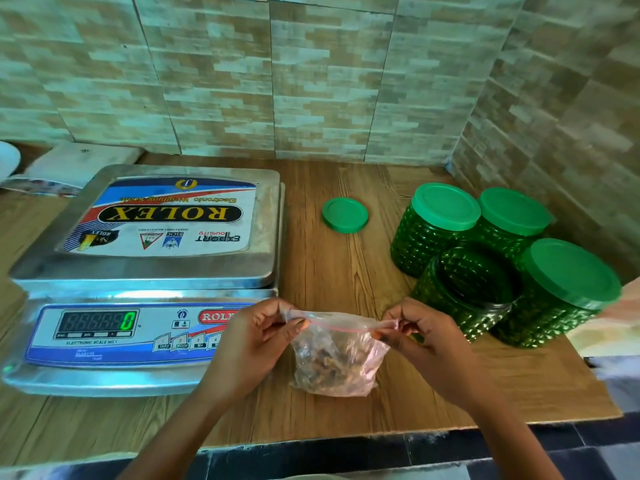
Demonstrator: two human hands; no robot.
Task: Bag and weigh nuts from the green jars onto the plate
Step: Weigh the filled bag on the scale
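Note:
A clear zip bag (334, 356) with brown nuts in it hangs just above the wooden counter at the front centre. My left hand (258, 336) pinches the left end of its red zip strip, and my right hand (420, 332) pinches the right end. An open green jar (464, 289) stands right of the bag, its loose green lid (345, 215) lying flat further back. Three lidded green jars (440, 223) (512, 216) (561, 292) cluster around the open one. To the left is the electronic scale with a steel pan (152, 268), its display (98, 323) reading 0.
The tiled wall closes the back and right sides. A white plate (8, 159) and folded white items (79, 161) lie at the far left behind the scale. The counter's front edge (311, 441) runs just below my forearms.

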